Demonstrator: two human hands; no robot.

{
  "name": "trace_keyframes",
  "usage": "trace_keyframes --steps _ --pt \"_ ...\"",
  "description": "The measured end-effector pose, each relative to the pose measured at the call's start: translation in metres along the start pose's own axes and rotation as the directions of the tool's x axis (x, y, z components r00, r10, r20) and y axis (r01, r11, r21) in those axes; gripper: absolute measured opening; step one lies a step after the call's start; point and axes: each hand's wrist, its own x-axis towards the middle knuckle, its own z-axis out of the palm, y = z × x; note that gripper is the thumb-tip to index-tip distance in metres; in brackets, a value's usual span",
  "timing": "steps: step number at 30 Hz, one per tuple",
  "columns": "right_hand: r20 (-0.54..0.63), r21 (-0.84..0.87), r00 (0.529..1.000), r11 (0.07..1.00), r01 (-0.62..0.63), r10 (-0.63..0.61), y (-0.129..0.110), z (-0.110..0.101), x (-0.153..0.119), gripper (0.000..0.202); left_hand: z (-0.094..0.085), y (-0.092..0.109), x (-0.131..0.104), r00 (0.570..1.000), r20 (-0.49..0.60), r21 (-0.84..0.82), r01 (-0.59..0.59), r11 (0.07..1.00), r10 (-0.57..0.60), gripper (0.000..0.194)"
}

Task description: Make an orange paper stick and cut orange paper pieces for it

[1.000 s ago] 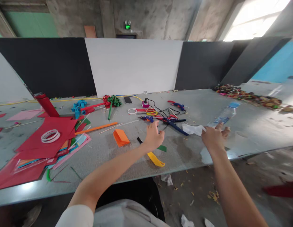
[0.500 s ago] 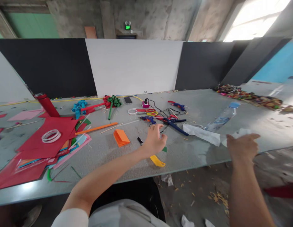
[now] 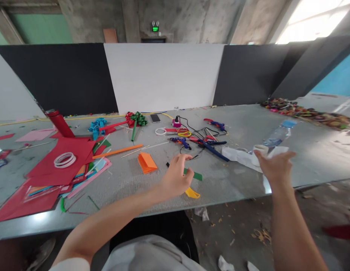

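Note:
My left hand (image 3: pixel 177 176) hovers over the near middle of the table, fingers curled and thumb apart, with nothing visible between them. Beyond its thumb lies a green paper strip (image 3: pixel 196 176), and a yellow crepe paper piece (image 3: pixel 192 193) is just below. A folded orange paper (image 3: pixel 147 163) lies to its left. On the right, my right hand (image 3: pixel 276 167) has its fingers spread beside a white paper roll (image 3: pixel 261 149). The thumb side overlaps the roll; whether it touches cannot be seen. Loose white paper (image 3: pixel 239 156) stretches left from the roll.
Glue guns (image 3: pixel 180 141) with black cables and dark-handled pliers (image 3: pixel 213 149) lie mid-table. A plastic bottle (image 3: pixel 279 133) lies behind the roll. At left are red sheets (image 3: pixel 47 162), tape rings (image 3: pixel 64 160) and a red flask (image 3: pixel 60 123). Ribbon flowers (image 3: pixel 138 118) lie toward the back.
My right hand has moved left, and the white roll now shows beside it. My left hand has shifted slightly down and left, uncovering more of the green strip. The view has shifted a little.

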Motion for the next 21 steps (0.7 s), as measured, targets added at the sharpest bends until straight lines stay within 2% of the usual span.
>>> trace_keyframes --steps 2,5,6,7,9,10,12,14,15,17,21 --pt "0.001 -0.026 0.998 0.998 -0.058 0.058 -0.01 -0.009 -0.006 0.111 -0.006 0.005 -0.01 1.0 0.004 0.004 -0.003 1.0 0.003 0.034" --pt "-0.119 0.042 0.988 0.994 0.101 -0.095 -0.039 -0.032 -0.029 0.098 -0.012 0.009 -0.026 1.0 -0.003 0.0 -0.027 1.0 0.027 0.032" --pt "-0.113 0.119 0.985 0.982 0.147 -0.133 -0.051 -0.039 -0.043 0.093 -0.013 0.009 -0.031 0.999 0.0 -0.007 -0.034 0.999 0.034 0.031" --pt "-0.077 0.236 0.987 0.959 0.159 -0.145 -0.063 -0.046 -0.059 0.087 -0.014 0.008 -0.037 0.999 0.008 -0.019 -0.036 0.999 0.036 0.029" --pt "0.112 0.489 0.966 0.859 0.149 -0.232 -0.088 -0.057 -0.1 0.068 -0.013 0.005 -0.048 1.0 0.025 -0.058 -0.016 0.998 0.017 0.026" --pt "0.212 0.593 0.925 0.794 0.137 -0.317 -0.1 -0.061 -0.122 0.066 -0.012 0.003 -0.053 0.999 0.035 -0.089 0.004 0.996 -0.001 0.024" --pt "0.403 0.72 0.813 0.694 0.001 -0.419 -0.122 -0.066 -0.167 0.061 -0.009 -0.003 -0.064 0.997 0.063 -0.172 0.056 0.984 -0.046 0.025" --pt "0.555 0.761 0.646 0.634 -0.139 -0.525 -0.143 -0.07 -0.205 0.055 -0.007 -0.007 -0.072 0.991 0.106 -0.269 0.111 0.957 -0.085 0.031" --pt "0.573 0.782 0.586 0.596 -0.182 -0.573 -0.152 -0.072 -0.22 0.054 -0.007 -0.009 -0.077 0.988 0.119 -0.311 0.127 0.942 -0.094 0.035" --pt "0.573 0.809 0.498 0.547 -0.215 -0.651 -0.167 -0.076 -0.24 0.052 -0.008 -0.012 -0.085 0.989 0.098 -0.346 0.135 0.928 -0.107 0.039" --pt "0.594 0.804 0.349 0.544 -0.238 -0.725 -0.185 -0.082 -0.255 0.054 -0.014 -0.021 -0.101 0.988 -0.011 -0.223 0.147 0.964 -0.153 0.029"
